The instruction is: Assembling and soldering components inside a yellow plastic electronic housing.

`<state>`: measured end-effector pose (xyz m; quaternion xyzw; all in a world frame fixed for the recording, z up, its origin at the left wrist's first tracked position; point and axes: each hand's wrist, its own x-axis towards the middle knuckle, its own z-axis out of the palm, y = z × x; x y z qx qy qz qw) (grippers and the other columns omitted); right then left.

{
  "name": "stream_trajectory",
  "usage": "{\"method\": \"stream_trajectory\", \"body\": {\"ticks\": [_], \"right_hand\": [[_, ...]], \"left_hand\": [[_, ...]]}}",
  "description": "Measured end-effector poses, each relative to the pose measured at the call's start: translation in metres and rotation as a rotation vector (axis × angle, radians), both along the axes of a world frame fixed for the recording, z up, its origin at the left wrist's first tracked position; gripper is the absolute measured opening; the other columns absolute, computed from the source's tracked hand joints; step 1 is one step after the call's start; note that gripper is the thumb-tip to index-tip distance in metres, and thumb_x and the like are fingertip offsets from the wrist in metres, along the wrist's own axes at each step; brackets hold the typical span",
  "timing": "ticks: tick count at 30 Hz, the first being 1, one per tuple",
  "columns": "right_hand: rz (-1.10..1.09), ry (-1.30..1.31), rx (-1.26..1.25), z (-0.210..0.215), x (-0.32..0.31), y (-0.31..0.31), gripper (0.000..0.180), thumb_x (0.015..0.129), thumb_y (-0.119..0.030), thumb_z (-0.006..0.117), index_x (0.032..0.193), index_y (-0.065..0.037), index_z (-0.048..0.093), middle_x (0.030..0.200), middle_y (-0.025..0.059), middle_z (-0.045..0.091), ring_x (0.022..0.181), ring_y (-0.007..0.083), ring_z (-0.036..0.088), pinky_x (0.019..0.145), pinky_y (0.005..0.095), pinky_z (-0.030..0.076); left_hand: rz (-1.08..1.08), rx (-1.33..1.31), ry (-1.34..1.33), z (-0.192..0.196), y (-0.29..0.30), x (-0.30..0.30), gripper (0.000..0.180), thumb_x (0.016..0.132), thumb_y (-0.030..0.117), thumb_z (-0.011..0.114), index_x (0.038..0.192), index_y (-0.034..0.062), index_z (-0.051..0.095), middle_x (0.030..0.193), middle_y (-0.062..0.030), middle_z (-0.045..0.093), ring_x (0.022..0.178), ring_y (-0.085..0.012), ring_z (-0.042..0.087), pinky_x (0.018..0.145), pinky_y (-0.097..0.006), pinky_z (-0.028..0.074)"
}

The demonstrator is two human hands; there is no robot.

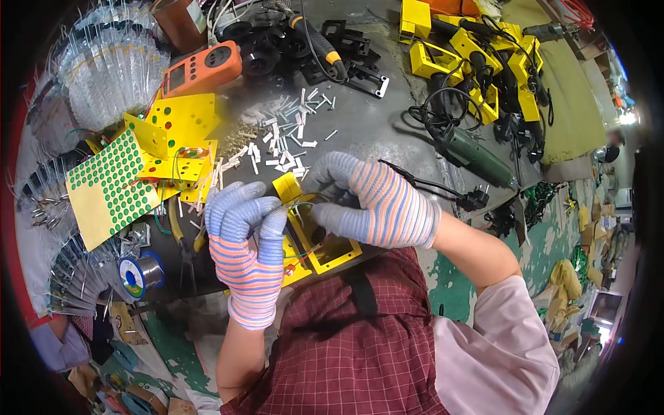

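Note:
My left hand (245,252) and my right hand (387,200), both in striped knit gloves, meet near the table's front edge. Thin wires (299,205) run between their fingertips, and each hand pinches them; the exact grip is partly hidden by the gloves. Just beneath, a yellow metal housing (337,257) lies at the edge, its open frame partly covered by my hands. A red part with a wire (290,269) shows on its left piece. Left of my left hand lie dark-handled pliers (185,256).
Screws and white sleeves (283,138) are scattered beyond my hands. To the left are a green-dot sticker sheet (114,183), yellow brackets (183,121), an orange meter (204,69) and a solder spool (142,274). A green power tool (477,155) and yellow frames (484,59) lie right.

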<state>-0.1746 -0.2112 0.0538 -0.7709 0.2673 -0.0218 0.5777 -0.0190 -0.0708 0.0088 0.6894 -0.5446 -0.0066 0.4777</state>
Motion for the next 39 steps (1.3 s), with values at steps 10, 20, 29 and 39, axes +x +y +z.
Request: {"method": "stream_trajectory", "body": {"ticks": [10, 20, 29, 39], "right_hand": [[-0.067, -0.245, -0.379, 0.000, 0.002, 0.007, 0.023, 0.090, -0.015, 0.061, 0.110, -0.002, 0.061, 0.094, 0.0182, 0.066, 0.089, 0.0349, 0.066, 0.079, 0.0395, 0.053], [-0.079, -0.311, -0.630, -0.002, 0.014, 0.040, 0.017, 0.085, -0.018, 0.068, 0.099, -0.009, 0.067, 0.082, 0.0134, 0.067, 0.075, 0.0339, 0.065, 0.067, 0.0417, 0.051], [-0.224, -0.338, -0.558, -0.012, 0.004, 0.048, 0.015, 0.081, -0.016, 0.074, 0.092, -0.011, 0.067, 0.082, 0.0079, 0.064, 0.076, 0.0296, 0.061, 0.069, 0.0394, 0.045], [-0.222, -0.387, -0.851, -0.019, 0.023, 0.061, 0.022, 0.073, -0.020, 0.073, 0.094, -0.017, 0.068, 0.084, 0.0029, 0.062, 0.084, 0.0262, 0.060, 0.077, 0.0423, 0.041]], "left_hand": [[0.078, -0.046, 0.069, 0.012, 0.021, -0.004, 0.018, 0.082, 0.010, 0.074, 0.097, 0.0101, 0.065, 0.113, -0.0088, 0.061, 0.114, -0.0305, 0.054, 0.106, -0.045, 0.039], [-0.003, -0.032, 0.104, 0.025, 0.020, -0.001, 0.020, 0.079, 0.010, 0.076, 0.097, 0.0108, 0.067, 0.116, -0.0075, 0.062, 0.116, -0.0285, 0.054, 0.105, -0.043, 0.039], [0.142, 0.305, 0.290, 0.009, 0.056, 0.016, 0.011, 0.089, 0.010, 0.066, 0.096, 0.0022, 0.064, 0.092, -0.0102, 0.065, 0.085, -0.0240, 0.061, 0.080, -0.034, 0.048], [0.194, 0.165, 0.638, 0.012, 0.051, -0.011, 0.009, 0.084, 0.007, 0.070, 0.090, 0.0032, 0.065, 0.092, -0.0075, 0.063, 0.082, -0.0170, 0.058, 0.075, -0.029, 0.046]]}}
